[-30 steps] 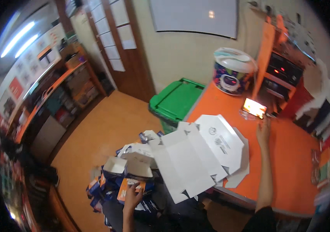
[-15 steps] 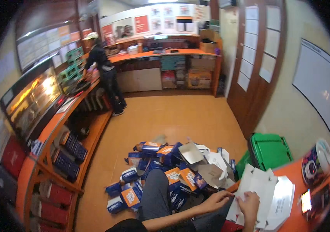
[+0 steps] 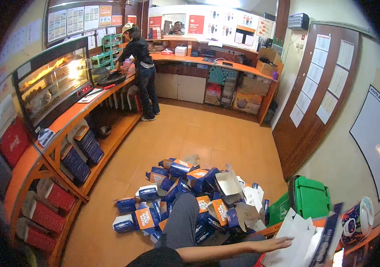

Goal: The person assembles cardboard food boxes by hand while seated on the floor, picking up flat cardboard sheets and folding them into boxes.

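Since half a second back your view swung left: the pile of boxes slid to frame centre and the flat carton moved to the lower right corner. Your left hand (image 3: 275,244) lay there with fingers spread flat, reaching onto the flat white carton blank (image 3: 294,242) on the orange table edge (image 3: 362,238) at lower right. Right hand was out of view, so its state can't be told. A blue-printed flap (image 3: 325,238) stood up just beside the blank. My read: you were pinning the blank before folding; pressing close to the crease would have kept it square. Your grey-trousered knee (image 3: 182,218) sat lower centre, touching the heap of blue-and-orange folded boxes (image 3: 185,196) on the floor. Green bin (image 3: 312,198) stood right of the heap, a printed bucket (image 3: 354,220) at far right. At upper left, another person (image 3: 140,66) worked at the orange counter (image 3: 109,95) beside the warming display (image 3: 49,84).
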Motion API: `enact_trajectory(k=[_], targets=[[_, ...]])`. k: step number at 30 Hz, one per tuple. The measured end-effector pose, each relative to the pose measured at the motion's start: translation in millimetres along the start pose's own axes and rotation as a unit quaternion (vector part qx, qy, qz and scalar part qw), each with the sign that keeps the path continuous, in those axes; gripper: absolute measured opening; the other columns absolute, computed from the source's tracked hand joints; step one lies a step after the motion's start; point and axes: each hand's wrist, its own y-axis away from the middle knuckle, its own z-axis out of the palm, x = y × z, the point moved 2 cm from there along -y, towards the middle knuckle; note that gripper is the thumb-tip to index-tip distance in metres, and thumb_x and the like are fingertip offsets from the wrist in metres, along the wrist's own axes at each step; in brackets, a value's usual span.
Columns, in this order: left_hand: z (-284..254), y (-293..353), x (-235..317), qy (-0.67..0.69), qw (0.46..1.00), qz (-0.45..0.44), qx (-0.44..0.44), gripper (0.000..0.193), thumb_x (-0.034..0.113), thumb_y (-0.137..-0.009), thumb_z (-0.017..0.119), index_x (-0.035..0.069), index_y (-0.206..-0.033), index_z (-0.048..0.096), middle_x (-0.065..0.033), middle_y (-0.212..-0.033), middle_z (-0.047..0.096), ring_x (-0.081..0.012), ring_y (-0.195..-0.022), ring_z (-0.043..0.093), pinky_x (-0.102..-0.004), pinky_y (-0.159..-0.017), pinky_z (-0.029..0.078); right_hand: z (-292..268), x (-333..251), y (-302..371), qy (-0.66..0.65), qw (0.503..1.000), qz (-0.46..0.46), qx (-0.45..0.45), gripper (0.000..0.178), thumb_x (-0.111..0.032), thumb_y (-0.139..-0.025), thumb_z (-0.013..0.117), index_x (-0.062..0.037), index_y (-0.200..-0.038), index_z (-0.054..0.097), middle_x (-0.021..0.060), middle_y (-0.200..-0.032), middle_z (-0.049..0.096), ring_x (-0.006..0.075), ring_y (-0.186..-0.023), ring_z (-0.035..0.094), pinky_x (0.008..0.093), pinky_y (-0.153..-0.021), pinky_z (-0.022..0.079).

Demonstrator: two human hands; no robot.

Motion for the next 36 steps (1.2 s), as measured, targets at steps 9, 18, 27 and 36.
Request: enact_trajectory(k=[9, 18, 27, 36], targets=[[-36, 53, 72, 0.229, 0.945, 0.096, 0.211, 0.055, 0.039, -0.097, 0.051, 0.000, -0.136, 0.044, -0.0115, -0.126, 0.056, -0.0176, -0.114, 0.051, -0.0330, -0.097, 0.041, 12, -82, 29, -0.228, 0.880, -0.247, -0.334, 0.037, -0.014, -0.086, 0.060, -0.0084, -0.122, 0.061, 0.0166, -0.103, 0.064, 0.0357, -0.094, 0.061, 0.0445, -0.080, 0.048], [-78, 134, 91, -0.035, 0.955, 0.155, 0.249, 0.045, 0.030, -0.101, 0.038, 0.003, -0.137, 0.042, -0.0132, -0.125, 0.054, -0.0212, -0.117, 0.048, -0.0346, -0.102, 0.035, 28, -122, -10, -0.272, 0.913, -0.284, -0.105, 0.032, -0.009, -0.075, 0.066, -0.0045, -0.106, 0.068, 0.0160, -0.099, 0.064, 0.0336, -0.093, 0.059, 0.0437, -0.088, 0.043], [-88, 141, 76, 0.278, 0.913, 0.090, 0.286, 0.054, 0.043, -0.103, 0.030, 0.007, -0.143, 0.030, -0.0172, -0.142, 0.036, -0.0252, -0.133, 0.035, -0.0380, -0.111, 0.025, 30, -135, 3, -0.390, 0.883, -0.248, -0.076, 0.028, 0.006, -0.071, 0.063, -0.0062, -0.095, 0.071, 0.0110, -0.083, 0.060, 0.0275, -0.071, 0.058, 0.0384, -0.066, 0.048], [-66, 148, 118, -0.215, 0.865, 0.284, 0.355, 0.047, 0.043, -0.092, 0.056, 0.006, -0.118, 0.043, -0.0169, -0.110, 0.047, -0.0355, -0.099, 0.053, -0.0455, -0.085, 0.043, 27, -140, 4, -0.369, 0.883, -0.265, -0.118, 0.034, 0.005, -0.076, 0.069, -0.0030, -0.109, 0.066, 0.0127, -0.084, 0.061, 0.0248, -0.069, 0.061, 0.0332, -0.058, 0.049]])
